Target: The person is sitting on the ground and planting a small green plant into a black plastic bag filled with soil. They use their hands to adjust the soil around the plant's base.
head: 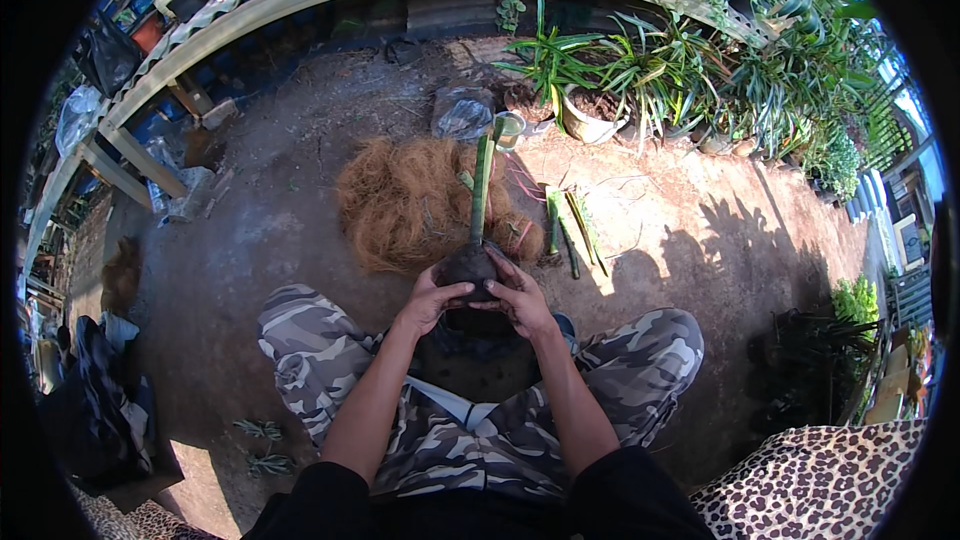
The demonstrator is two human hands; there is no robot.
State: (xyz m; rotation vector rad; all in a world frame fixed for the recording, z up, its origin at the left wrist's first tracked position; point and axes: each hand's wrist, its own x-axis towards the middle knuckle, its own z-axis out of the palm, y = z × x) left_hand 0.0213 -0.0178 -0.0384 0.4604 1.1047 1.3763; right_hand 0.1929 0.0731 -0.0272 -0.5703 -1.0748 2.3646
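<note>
Between my two hands I hold a dark, round ball of soil [466,270] with a long green snake plant leaf [481,195] standing up out of it. My left hand [433,298] cups the ball's left side, its thumb across the front. On the other side my right hand [519,291] presses with thumb and fingers; soil stains the fingers of both. Below them, between my legs, sits a dark container [476,360], its contents in shadow. Just beyond the ball lies a large heap of brown coconut fibre [401,202]. A fibre-wrapped ball tied with pink string [519,234] rests beside it.
Cut snake plant leaves [583,229] lie to the right, near tangled pink string [525,178]. Farther off stand a clear cup [509,131], a plastic bag [465,116] and potted plants [645,75]. Leopard-print cloth [817,480] covers the lower right. Small plant cuttings [266,446] lie lower left.
</note>
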